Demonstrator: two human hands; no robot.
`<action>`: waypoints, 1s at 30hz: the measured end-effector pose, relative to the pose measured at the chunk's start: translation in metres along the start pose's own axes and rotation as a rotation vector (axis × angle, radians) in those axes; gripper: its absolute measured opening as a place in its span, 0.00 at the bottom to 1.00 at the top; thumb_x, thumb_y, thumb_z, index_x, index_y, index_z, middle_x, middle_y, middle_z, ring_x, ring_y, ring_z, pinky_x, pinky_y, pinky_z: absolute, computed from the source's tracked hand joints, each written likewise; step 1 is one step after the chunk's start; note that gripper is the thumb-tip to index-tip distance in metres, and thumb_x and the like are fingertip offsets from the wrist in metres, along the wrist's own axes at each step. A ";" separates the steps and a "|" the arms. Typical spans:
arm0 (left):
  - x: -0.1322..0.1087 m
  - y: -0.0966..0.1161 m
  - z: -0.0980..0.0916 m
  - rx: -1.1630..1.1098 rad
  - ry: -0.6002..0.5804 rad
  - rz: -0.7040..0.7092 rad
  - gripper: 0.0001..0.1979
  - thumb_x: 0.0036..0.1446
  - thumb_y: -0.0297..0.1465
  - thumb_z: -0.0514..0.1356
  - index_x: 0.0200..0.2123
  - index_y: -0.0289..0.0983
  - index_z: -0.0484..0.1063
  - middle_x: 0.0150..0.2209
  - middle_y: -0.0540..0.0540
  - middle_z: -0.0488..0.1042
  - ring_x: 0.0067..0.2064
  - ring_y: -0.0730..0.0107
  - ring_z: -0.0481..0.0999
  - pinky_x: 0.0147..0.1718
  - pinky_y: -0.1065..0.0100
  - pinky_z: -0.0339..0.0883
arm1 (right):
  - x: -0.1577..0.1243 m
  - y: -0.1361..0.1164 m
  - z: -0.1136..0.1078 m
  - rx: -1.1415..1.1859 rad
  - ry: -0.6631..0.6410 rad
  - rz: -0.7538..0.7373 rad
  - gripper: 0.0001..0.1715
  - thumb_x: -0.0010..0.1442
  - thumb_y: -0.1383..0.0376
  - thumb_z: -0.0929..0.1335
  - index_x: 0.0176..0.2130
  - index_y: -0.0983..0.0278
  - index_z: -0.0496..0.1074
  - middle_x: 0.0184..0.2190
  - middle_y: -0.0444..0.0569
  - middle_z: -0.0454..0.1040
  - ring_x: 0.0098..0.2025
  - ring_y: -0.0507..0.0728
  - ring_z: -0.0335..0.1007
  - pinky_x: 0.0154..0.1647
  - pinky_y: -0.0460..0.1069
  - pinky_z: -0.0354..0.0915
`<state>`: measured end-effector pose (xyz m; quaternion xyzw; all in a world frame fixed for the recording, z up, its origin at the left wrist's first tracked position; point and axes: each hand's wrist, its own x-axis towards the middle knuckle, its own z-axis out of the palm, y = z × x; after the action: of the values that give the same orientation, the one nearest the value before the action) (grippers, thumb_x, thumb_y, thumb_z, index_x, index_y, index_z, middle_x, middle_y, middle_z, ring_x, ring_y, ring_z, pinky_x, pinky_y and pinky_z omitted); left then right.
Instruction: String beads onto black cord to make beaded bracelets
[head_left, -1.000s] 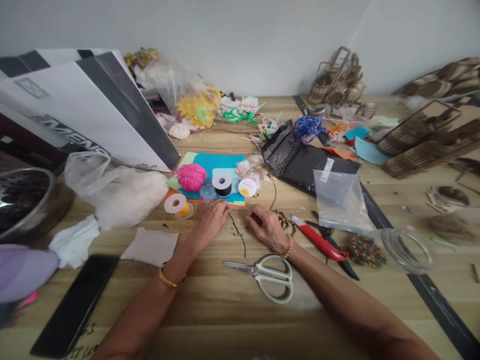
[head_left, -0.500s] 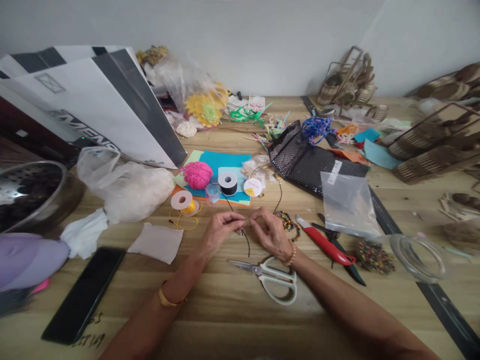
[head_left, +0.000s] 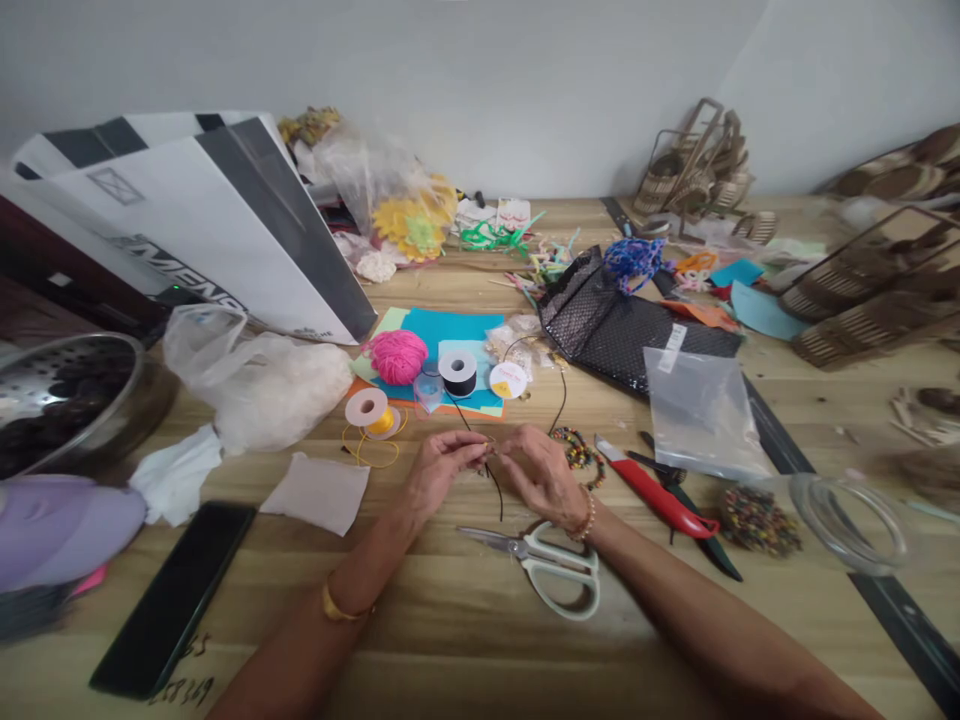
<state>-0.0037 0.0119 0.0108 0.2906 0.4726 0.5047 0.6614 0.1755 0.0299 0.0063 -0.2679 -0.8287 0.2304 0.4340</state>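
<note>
My left hand (head_left: 444, 468) is closed in a pinch on a thin black cord (head_left: 498, 494), whose short end hangs below the fingertips. Close by, my right hand (head_left: 538, 476) bends its fingers into a pinch, nearly touching the left fingertips. A tiny gold-coloured bit shows between the two hands, too small to name. Behind them stands a spool of black cord (head_left: 457, 373). Beaded strands (head_left: 581, 450) lie just beyond my right hand, and white-handled scissors (head_left: 551, 565) rest under its wrist.
A yellow cord spool (head_left: 369, 409) and pink yarn ball (head_left: 398, 357) sit left of the black spool. A red-handled knife (head_left: 660, 495) and a container of beads (head_left: 761, 518) lie to the right. A phone (head_left: 174, 600) and plastic bag (head_left: 262, 385) occupy the left side.
The view has shifted slightly, so everything sits a little lower. My hands stay together at the cord, with only small finger movements; the right fingers have bent differently.
</note>
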 end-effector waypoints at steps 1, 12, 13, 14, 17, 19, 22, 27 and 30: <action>0.000 0.001 0.000 -0.018 -0.003 -0.012 0.11 0.35 0.30 0.73 0.26 0.33 0.80 0.26 0.46 0.79 0.27 0.74 0.74 0.31 0.71 0.66 | 0.000 0.000 0.000 0.003 -0.002 -0.006 0.06 0.63 0.71 0.62 0.40 0.62 0.66 0.32 0.50 0.72 0.34 0.56 0.67 0.36 0.52 0.65; 0.001 -0.001 0.000 -0.085 -0.020 -0.048 0.11 0.36 0.30 0.72 0.27 0.33 0.80 0.25 0.45 0.79 0.27 0.73 0.74 0.31 0.70 0.67 | 0.002 0.001 -0.001 -0.003 -0.027 -0.034 0.07 0.64 0.71 0.62 0.41 0.62 0.67 0.33 0.50 0.72 0.36 0.56 0.67 0.38 0.51 0.65; 0.001 -0.001 0.001 -0.087 -0.019 -0.046 0.12 0.36 0.30 0.73 0.27 0.33 0.80 0.25 0.45 0.79 0.27 0.73 0.74 0.31 0.70 0.67 | 0.002 0.001 -0.001 -0.005 -0.032 -0.031 0.07 0.64 0.71 0.62 0.41 0.62 0.67 0.33 0.50 0.72 0.35 0.56 0.67 0.38 0.52 0.65; 0.001 0.000 0.001 -0.086 -0.019 -0.046 0.12 0.36 0.31 0.73 0.27 0.33 0.80 0.25 0.45 0.79 0.27 0.73 0.74 0.31 0.70 0.67 | 0.002 0.001 -0.001 -0.007 -0.035 -0.029 0.07 0.64 0.70 0.62 0.41 0.62 0.67 0.33 0.50 0.72 0.35 0.56 0.67 0.38 0.52 0.65; 0.001 0.001 0.002 -0.080 -0.017 -0.044 0.11 0.35 0.31 0.73 0.26 0.33 0.80 0.25 0.46 0.79 0.27 0.73 0.74 0.30 0.70 0.67 | 0.003 0.000 -0.002 -0.001 -0.039 -0.028 0.07 0.64 0.71 0.61 0.41 0.62 0.67 0.33 0.51 0.73 0.35 0.57 0.67 0.37 0.52 0.65; 0.001 0.000 0.002 -0.069 -0.021 -0.044 0.11 0.36 0.31 0.72 0.27 0.34 0.80 0.25 0.47 0.78 0.27 0.73 0.74 0.30 0.71 0.67 | 0.003 -0.001 -0.002 0.005 -0.041 -0.033 0.07 0.64 0.71 0.61 0.41 0.62 0.67 0.33 0.51 0.73 0.35 0.57 0.67 0.37 0.52 0.65; 0.001 -0.001 0.001 -0.057 -0.030 -0.047 0.10 0.38 0.31 0.72 0.27 0.34 0.79 0.24 0.48 0.78 0.27 0.74 0.73 0.31 0.70 0.67 | 0.004 -0.001 -0.002 0.007 -0.042 -0.042 0.08 0.64 0.71 0.61 0.41 0.62 0.67 0.33 0.51 0.73 0.35 0.57 0.67 0.38 0.52 0.65; 0.000 -0.001 0.002 -0.068 -0.033 -0.054 0.11 0.37 0.31 0.72 0.27 0.33 0.79 0.24 0.48 0.77 0.27 0.74 0.72 0.31 0.70 0.66 | 0.004 -0.002 -0.002 0.007 -0.051 -0.037 0.08 0.65 0.70 0.61 0.41 0.62 0.68 0.34 0.51 0.73 0.36 0.57 0.68 0.38 0.52 0.65; 0.000 0.000 0.003 -0.071 -0.031 -0.052 0.12 0.36 0.32 0.73 0.27 0.33 0.79 0.23 0.48 0.77 0.26 0.75 0.72 0.30 0.70 0.66 | 0.004 -0.001 -0.002 0.001 -0.051 -0.030 0.08 0.65 0.70 0.61 0.41 0.62 0.68 0.34 0.51 0.73 0.36 0.57 0.68 0.38 0.52 0.65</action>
<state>-0.0008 0.0116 0.0117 0.2623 0.4514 0.4995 0.6913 0.1750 0.0317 0.0107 -0.2492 -0.8435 0.2309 0.4161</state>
